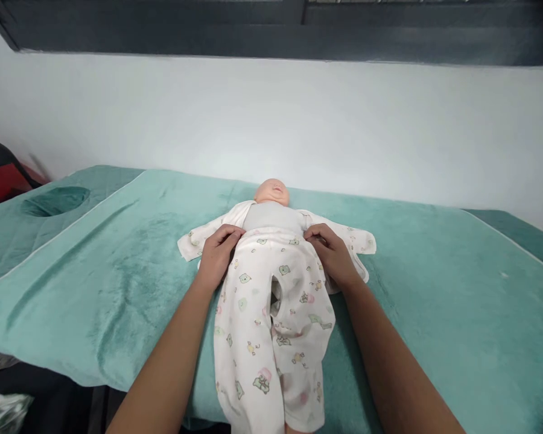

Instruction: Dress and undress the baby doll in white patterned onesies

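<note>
A baby doll [272,191] lies on its back, head toward the wall. It wears white printed baby pants [251,313] with a gap at the crotch, the waistband drawn up over the lower belly. A matching white jacket [359,240] lies open under it, sleeves spread to both sides of the pale grey torso [271,217]. My left hand [219,250] is closed on the left side of the waistband, and my right hand [333,252] pinches the right side. My fingertips are partly hidden by my hands and the cloth.
A teal plush cover [117,301] spreads over the padded bed, which has a face hole [57,201] at the left end. Behind stands a white wall [271,114] below a dark frame [163,27]. A red and black object [2,181] is at far left; a plastic bag [4,413] lies lower left.
</note>
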The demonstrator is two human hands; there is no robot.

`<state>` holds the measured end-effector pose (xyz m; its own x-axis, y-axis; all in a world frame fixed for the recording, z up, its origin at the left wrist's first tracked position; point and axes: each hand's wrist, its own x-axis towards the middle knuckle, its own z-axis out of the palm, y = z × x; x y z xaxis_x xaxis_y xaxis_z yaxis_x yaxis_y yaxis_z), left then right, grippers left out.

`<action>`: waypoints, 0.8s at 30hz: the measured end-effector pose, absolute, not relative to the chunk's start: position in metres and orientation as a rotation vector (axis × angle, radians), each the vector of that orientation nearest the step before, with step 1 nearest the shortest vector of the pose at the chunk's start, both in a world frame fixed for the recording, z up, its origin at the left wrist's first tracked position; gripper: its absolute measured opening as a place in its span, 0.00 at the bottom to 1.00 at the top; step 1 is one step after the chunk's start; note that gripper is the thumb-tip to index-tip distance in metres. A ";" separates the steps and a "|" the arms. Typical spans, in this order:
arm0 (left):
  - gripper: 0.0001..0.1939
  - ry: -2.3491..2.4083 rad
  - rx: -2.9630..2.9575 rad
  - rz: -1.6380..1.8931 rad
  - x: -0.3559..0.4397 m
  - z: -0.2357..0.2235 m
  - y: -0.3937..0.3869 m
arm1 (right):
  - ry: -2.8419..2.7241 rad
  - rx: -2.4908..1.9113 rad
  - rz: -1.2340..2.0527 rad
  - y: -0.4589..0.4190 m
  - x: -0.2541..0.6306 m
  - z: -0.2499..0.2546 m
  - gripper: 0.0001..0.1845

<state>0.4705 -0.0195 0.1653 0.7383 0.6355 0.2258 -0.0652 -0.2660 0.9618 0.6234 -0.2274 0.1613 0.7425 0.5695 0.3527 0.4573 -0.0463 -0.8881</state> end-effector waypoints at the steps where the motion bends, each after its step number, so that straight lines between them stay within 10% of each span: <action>1: 0.08 0.433 1.753 0.709 0.471 0.166 -0.018 | -0.838 -1.670 0.081 -0.227 0.622 0.163 0.04; 10: 0.11 0.123 1.978 0.388 0.468 0.181 0.003 | -1.128 -1.689 0.364 -0.222 0.635 0.181 0.11; 24: 0.08 0.449 2.354 0.755 0.536 0.187 0.020 | -0.910 -2.194 -0.135 -0.166 0.665 0.185 0.09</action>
